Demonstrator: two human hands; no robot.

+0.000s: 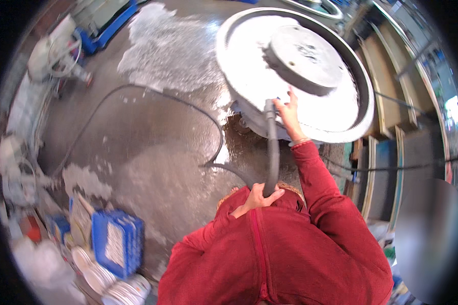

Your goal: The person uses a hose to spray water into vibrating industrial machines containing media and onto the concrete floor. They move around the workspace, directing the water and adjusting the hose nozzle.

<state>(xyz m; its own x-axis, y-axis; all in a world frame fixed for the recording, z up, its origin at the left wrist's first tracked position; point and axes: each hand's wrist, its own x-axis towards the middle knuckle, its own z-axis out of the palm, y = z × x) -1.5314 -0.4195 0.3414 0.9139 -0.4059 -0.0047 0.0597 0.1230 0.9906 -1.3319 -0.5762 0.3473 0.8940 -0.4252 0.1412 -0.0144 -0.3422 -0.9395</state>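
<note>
A grey flexible hose (273, 152) rises from my lap toward the near rim of a large round white tub (367, 101). Low at my waist, my left hand (259, 198) is wrapped around the hose. My right hand (289, 114) is beside the hose's upper end, fingers apart and reaching over the tub's rim; the thumb side seems to touch the hose end. Bright white material, perhaps foam, fills the tub around a raised round grey-white cover (308, 58) with bolts.
A thin dark hose (173, 96) loops across the wet floor, where white foam (168, 51) is spread. Lower left are a blue crate (132, 239) with white contents and stacked white buckets (127, 291). Wooden shelving (387, 76) lines the right side.
</note>
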